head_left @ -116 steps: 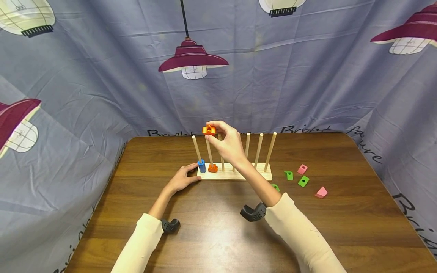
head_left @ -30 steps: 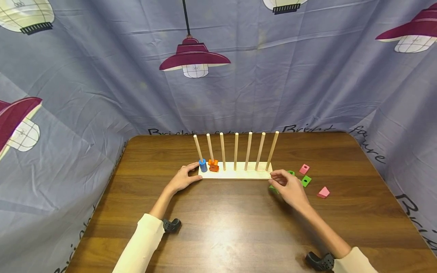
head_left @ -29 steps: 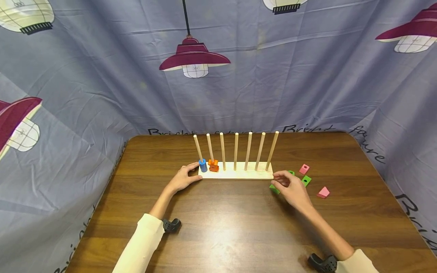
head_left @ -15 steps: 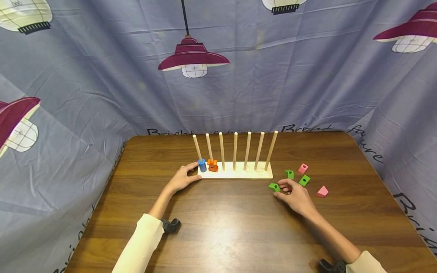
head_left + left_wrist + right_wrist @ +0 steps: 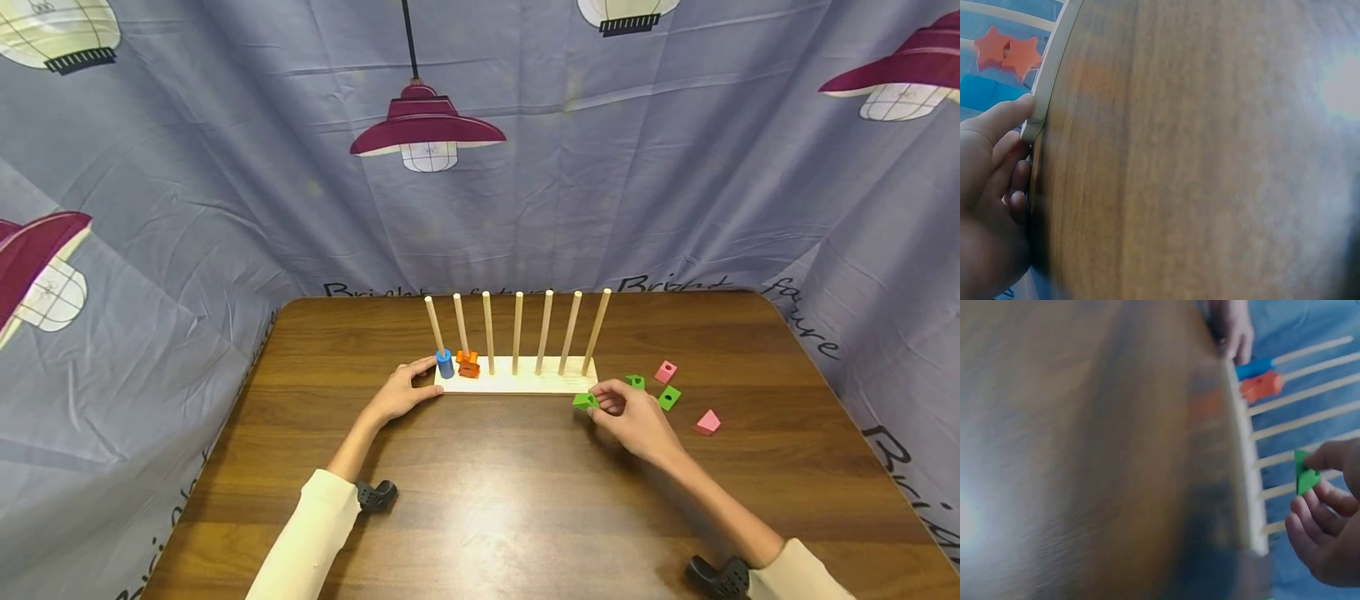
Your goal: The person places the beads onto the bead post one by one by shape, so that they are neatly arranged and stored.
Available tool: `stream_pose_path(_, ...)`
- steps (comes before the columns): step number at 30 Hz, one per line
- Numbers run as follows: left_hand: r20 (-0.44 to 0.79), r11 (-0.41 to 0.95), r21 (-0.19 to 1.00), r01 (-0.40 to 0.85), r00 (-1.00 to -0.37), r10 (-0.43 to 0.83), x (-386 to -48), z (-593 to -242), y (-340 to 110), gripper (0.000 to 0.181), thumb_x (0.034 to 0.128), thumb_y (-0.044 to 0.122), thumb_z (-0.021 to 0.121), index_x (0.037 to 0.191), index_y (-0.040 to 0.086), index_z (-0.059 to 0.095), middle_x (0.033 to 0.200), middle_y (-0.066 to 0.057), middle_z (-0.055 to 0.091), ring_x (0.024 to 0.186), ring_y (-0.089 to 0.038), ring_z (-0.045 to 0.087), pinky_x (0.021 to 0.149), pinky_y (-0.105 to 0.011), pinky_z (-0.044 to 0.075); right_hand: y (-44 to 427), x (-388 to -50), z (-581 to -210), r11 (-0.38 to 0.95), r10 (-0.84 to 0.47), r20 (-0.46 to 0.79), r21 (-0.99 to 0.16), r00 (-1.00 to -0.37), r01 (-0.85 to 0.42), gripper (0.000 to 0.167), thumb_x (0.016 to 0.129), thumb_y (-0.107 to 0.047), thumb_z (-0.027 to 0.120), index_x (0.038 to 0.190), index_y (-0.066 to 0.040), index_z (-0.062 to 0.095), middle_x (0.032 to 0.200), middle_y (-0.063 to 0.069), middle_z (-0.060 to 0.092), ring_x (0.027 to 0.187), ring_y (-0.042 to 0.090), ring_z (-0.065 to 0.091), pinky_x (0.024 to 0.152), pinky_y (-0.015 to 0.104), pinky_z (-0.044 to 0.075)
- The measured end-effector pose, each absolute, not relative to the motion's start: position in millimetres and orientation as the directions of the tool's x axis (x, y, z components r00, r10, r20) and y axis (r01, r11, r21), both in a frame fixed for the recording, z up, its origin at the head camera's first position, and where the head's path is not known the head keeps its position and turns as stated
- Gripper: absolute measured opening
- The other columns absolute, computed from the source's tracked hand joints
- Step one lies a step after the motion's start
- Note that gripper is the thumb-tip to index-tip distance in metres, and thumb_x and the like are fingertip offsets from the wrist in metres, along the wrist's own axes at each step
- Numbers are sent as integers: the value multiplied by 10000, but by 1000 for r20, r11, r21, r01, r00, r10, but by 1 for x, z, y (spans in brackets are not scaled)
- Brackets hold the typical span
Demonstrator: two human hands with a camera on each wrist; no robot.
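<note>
My right hand (image 5: 640,419) pinches a green triangular block (image 5: 585,402) with a hole, between thumb and fingertips. It is just in front of the right end of a pale wooden peg board (image 5: 517,383), raised off the table. In the right wrist view the green block (image 5: 1305,474) shows beside the pegs. My left hand (image 5: 401,393) grips the board's left end, thumb at the front corner. In the left wrist view several fingers of that hand (image 5: 991,162) curl beside the end. A blue cylinder stack (image 5: 445,364) sits on the leftmost peg, orange star blocks (image 5: 468,365) on the second.
Right of the board lie two more green blocks (image 5: 670,397), a pink block with a hole (image 5: 665,372) and a pink angular block (image 5: 707,422). The remaining upright pegs (image 5: 517,333) are bare. A printed curtain (image 5: 480,217) hangs behind the brown table (image 5: 465,500).
The second orange star went onto its peg. My right hand then came to the right side, took hold of a green triangular block and lifted it leftward. My left hand stayed on the board.
</note>
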State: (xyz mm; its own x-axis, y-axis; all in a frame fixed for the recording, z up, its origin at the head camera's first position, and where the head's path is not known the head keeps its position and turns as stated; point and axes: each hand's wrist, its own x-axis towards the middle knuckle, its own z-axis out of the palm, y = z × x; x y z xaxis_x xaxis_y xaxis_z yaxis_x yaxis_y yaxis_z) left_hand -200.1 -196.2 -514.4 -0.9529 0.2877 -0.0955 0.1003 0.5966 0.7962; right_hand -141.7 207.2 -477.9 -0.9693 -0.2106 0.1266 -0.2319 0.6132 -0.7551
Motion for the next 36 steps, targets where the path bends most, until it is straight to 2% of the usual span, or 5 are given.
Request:
stream_pose_path(11,-91,594,798,103,-953,288,-199,-512,-195,663,927,255,735,1493,42,464,1536,-146,418,1303,-361,398,1081,-574,308,162,-152,-410,418,-313,279,-818,-908,-395,232,859,32,732,1084,-14,695,1044,100,726,937,251,709,816,334,562)
stream_pose_path(21,-90,591,800,105,-952,291,-199,-513,-194,661,930,240,731,1495,36,458,1538,-147,414,1306,-362,399,1083,-561,310,121,-172,-360,379,-305,502,-716,-809,-587,300,888,-17,743,1184,-30,696,1043,56,726,938,183,674,797,314,521)
stream_pose_path(24,-90,597,795,104,-954,287,-198,-513,-195,657,931,242,730,1493,35,461,1537,-148,415,1309,-366,397,1086,-564,306,108,-179,-353,381,-313,543,-679,-779,-627,301,896,-41,741,1192,-16,694,1059,63,727,940,187,662,770,365,492)
stream_pose_path(30,-96,604,790,102,-953,287,-199,-513,-195,653,930,237,728,1494,43,463,1538,-141,416,1300,-358,407,1079,-556,318,90,-191,-348,369,-321,566,-664,-760,-650,306,923,-63,716,1224,-12,682,1137,80,708,1025,217,654,849,420,496)
stream_pose_path(36,-87,612,782,114,-954,288,-200,-514,-195,649,929,255,727,1488,43,474,1532,-145,424,1306,-360,411,1086,-560,310,80,-204,-349,382,-330,576,-643,-748,-664,307,923,-40,708,1225,6,680,1112,111,702,965,256,643,740,403,485)
